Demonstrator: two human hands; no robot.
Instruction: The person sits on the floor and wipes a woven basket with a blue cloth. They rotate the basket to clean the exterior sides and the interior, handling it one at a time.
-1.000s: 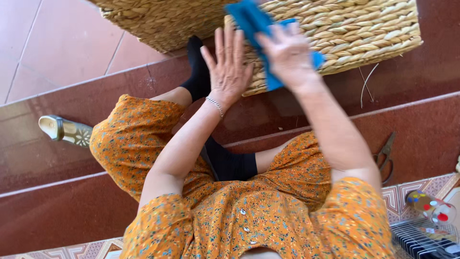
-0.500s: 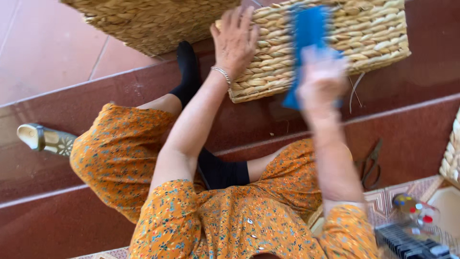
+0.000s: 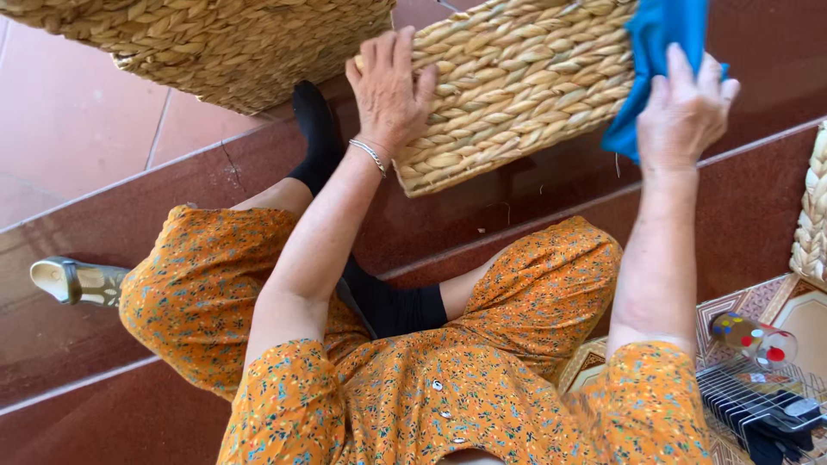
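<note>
A woven straw basket (image 3: 508, 82) is tilted above the red steps in front of me. My left hand (image 3: 389, 82) grips its near left corner, fingers spread over the weave, a thin bracelet on the wrist. Pressed against the basket's right side is a bright blue cloth (image 3: 659, 60), held by my right hand (image 3: 685, 112). I sit on the steps in an orange flowered dress, with legs in black socks stretched below the basket.
A second, larger woven basket (image 3: 215, 43) stands at the upper left. A pale sandal (image 3: 73, 282) lies on a step at the left. At the lower right are a wire rack (image 3: 758, 405), a spotted glass (image 3: 754, 336) and another woven edge (image 3: 814, 215).
My right hand with the blue cloth has moved down and to the right along the basket's side. My left hand has stayed on the basket's corner.
</note>
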